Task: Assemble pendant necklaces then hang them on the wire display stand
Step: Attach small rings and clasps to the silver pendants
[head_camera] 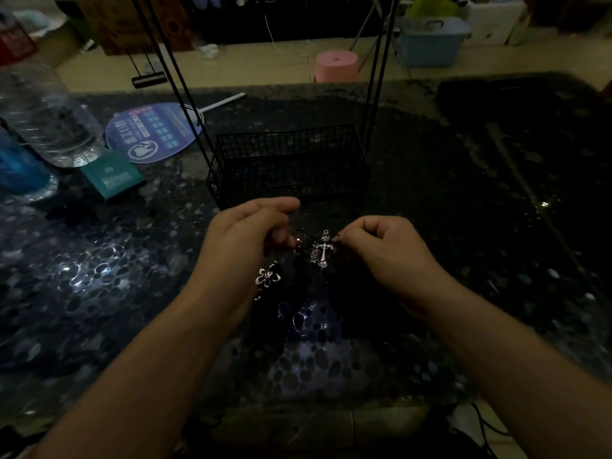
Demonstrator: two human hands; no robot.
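Note:
A silver cross pendant hangs between my two hands, just above the dark pebble-patterned table. My right hand pinches a thin black cord at the pendant's top loop. My left hand has its fingers curled, pinching the dark cord on the other side. A silver flower pendant lies or dangles just below my left hand; its cord is lost in the dark. The black wire display stand, with a mesh basket base and tall uprights, stands right behind my hands.
A clear water bottle, a blue bottle, a teal box and a round blue hand fan sit at the left. Beyond the table's far edge stand a pink stool and a blue bin.

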